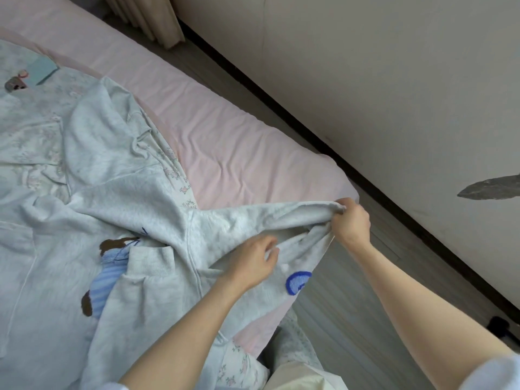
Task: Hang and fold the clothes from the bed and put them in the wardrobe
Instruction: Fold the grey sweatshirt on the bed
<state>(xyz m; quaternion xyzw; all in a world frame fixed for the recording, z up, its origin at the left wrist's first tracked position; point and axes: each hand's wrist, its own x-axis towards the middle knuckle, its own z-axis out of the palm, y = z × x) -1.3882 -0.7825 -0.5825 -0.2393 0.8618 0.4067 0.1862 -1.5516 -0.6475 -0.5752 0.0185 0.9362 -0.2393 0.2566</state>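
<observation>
A light grey sweatshirt (135,192) with blue and brown embroidery lies spread over the bed (225,142). My right hand (350,220) grips its bunched hem edge at the bed's corner, pulling it taut above the mattress. My left hand (253,261) rests on the grey fabric just left of that, fingers loosely curled and touching the cloth near a blue patch (298,281). A ribbed cuff (152,260) lies folded across the front embroidery.
A floral quilt (31,142) covers the bed's left side under the sweatshirt, with a small teal card (45,68) on it. Wooden floor (351,291) runs along the bed's right side to a pale wall (394,80). A curtain (152,18) hangs at top.
</observation>
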